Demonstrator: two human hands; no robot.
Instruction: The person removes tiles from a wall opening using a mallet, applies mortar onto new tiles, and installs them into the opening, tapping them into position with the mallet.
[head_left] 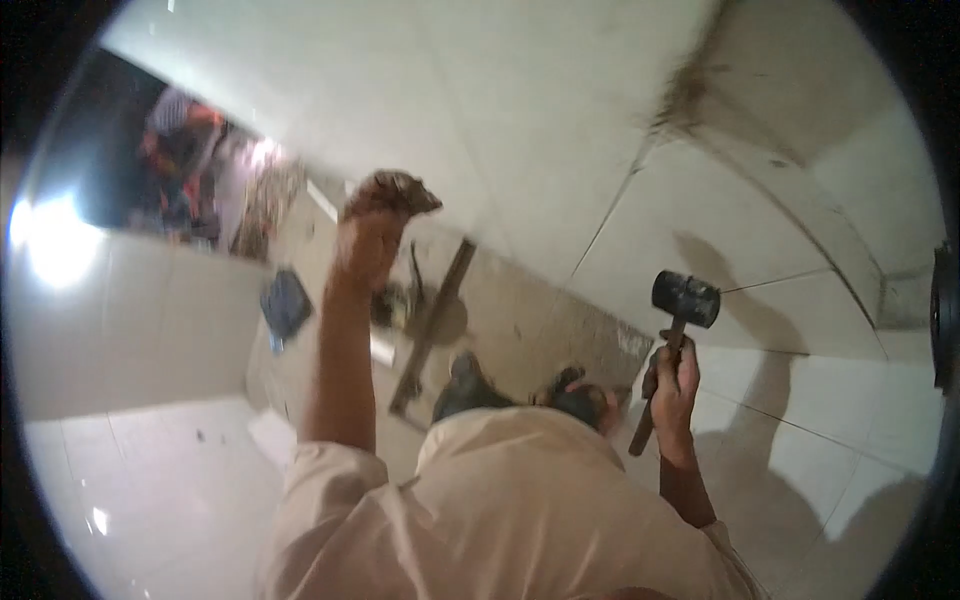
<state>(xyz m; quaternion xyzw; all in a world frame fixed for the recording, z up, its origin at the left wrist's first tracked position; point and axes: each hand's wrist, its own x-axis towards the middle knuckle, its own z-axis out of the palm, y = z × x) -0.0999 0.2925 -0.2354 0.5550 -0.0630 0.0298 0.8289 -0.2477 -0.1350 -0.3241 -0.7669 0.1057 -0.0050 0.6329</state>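
Observation:
My right hand (675,385) is wrapped round the wooden handle of a rubber mallet (686,298). The mallet's black head points up, close to the light tiled wall (760,270) on the right, and its handle end sticks out below my hand. My left hand (372,235) is raised in front of the large pale wall tiles (480,130). Its fingers look curled and are dark brown, as if smeared with mud or mortar. Blur hides whether a lump of that brown stuff lies in them.
Below, a long straight bar (435,325) leans across a round container or tool I cannot make out. A dark blue bag-like thing (286,308) lies on the dusty floor (520,320). A bright lamp (62,245) shines at left, beside a dark opening with cluttered shapes.

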